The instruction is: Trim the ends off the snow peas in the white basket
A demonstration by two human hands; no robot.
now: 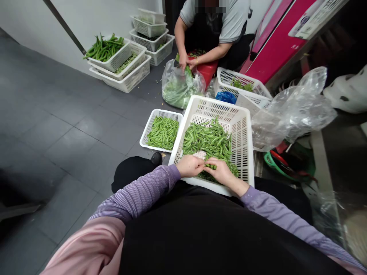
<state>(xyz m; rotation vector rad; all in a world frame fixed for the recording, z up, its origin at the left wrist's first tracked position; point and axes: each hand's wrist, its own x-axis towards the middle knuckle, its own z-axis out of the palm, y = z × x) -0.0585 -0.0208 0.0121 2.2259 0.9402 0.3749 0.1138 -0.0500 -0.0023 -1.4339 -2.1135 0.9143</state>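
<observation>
Left grip (187,166) and right grip (220,172) pinch one green pod (210,166) over the heaped white basket (243,152), with a smaller filled tray (145,133) left of them!

Your left hand (187,166) and right hand (220,172) sit close together, just in front of your body, both turned palm down with the fingers curled inward. Your left fingertips (201,163) and right fingertips (211,162) nearly meet in a small pinch. Your right wrist (239,187) is bare. Your left forearm (140,194) and right forearm (275,208) wear striped purple sleeves and angle in from the near left and right. A pink sleeve covers your left upper arm (88,244).
</observation>
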